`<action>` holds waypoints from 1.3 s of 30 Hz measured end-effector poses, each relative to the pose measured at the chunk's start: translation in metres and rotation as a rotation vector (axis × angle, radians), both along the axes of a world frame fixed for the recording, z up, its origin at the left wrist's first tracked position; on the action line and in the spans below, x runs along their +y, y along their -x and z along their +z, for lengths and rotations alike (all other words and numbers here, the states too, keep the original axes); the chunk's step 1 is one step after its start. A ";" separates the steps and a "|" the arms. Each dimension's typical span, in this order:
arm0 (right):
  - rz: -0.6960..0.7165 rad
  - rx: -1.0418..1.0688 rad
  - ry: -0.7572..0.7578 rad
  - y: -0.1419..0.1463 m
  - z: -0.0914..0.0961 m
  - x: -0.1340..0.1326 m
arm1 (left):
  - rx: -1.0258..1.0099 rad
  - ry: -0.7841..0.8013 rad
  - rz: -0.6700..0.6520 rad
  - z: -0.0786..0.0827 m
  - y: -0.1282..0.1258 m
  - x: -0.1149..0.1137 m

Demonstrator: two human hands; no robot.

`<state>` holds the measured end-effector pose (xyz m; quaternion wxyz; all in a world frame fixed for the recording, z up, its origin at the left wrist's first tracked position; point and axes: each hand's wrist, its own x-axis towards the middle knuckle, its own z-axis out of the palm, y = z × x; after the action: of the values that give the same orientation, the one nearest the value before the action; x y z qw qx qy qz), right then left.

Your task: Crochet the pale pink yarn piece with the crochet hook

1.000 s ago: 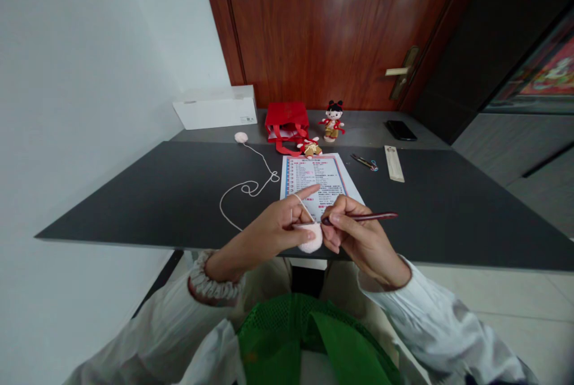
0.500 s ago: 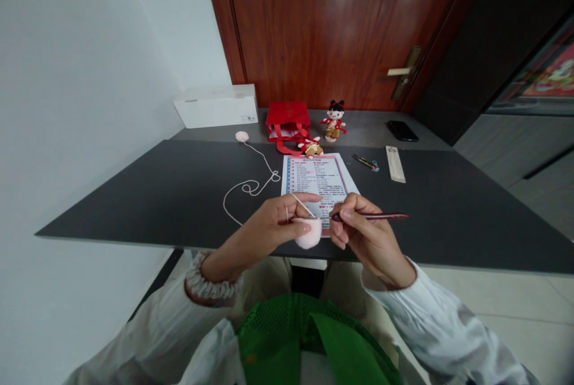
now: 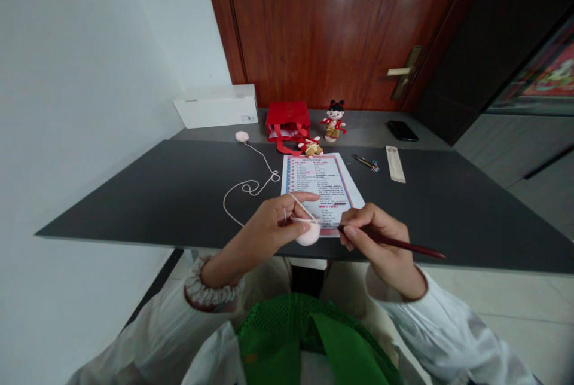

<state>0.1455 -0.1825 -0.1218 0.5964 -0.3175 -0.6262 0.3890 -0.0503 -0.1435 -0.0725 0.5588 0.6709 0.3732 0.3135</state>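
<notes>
Fingers (image 3: 309, 196) of our left hand (image 3: 266, 226) pinch the pale pink piece (image 3: 308, 235) above the worktop's (image 3: 156, 199) six-o'clock edge, index raised, apparently tensioning the yarn (image 3: 305, 208); our right hand (image 3: 383, 241) grips the hook (image 3: 412, 247) pen-like, just beside it at three o'clock, presumably for control.

Printed sheet (image 3: 314, 179): small rows of what looked like Chinese characters, black with red headings, ran in two columns; too small to read.
White box (image 3: 210, 109): a tiny dark printed mark stood near the front's lower right corner, unreadable.
Pale strip (image 3: 395, 167): a small mark showed near its far end, too blurred to make out.
</notes>
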 end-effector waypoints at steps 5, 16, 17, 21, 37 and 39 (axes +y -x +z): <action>-0.114 -0.209 -0.177 0.001 0.001 -0.008 | -0.037 -0.008 0.030 -0.004 -0.001 0.000; -0.247 -0.303 -0.384 0.012 -0.009 -0.015 | -0.052 -0.015 0.059 -0.006 -0.002 0.000; -0.259 -0.312 -0.411 0.014 -0.010 -0.016 | -0.053 -0.017 0.064 -0.006 -0.002 0.000; -0.236 -0.160 -0.285 0.017 -0.013 -0.016 | -0.047 -0.042 0.086 -0.005 -0.002 -0.001; 0.187 0.639 0.365 0.026 -0.003 0.008 | -0.035 -0.052 0.137 -0.004 -0.006 -0.003; 0.204 0.650 0.384 0.025 -0.001 0.009 | -0.042 -0.048 0.134 -0.004 -0.006 -0.003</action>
<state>0.1202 -0.1735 -0.1232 0.6516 -0.2198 -0.3488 0.6367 -0.0448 -0.1467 -0.0769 0.5280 0.6509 0.3980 0.3730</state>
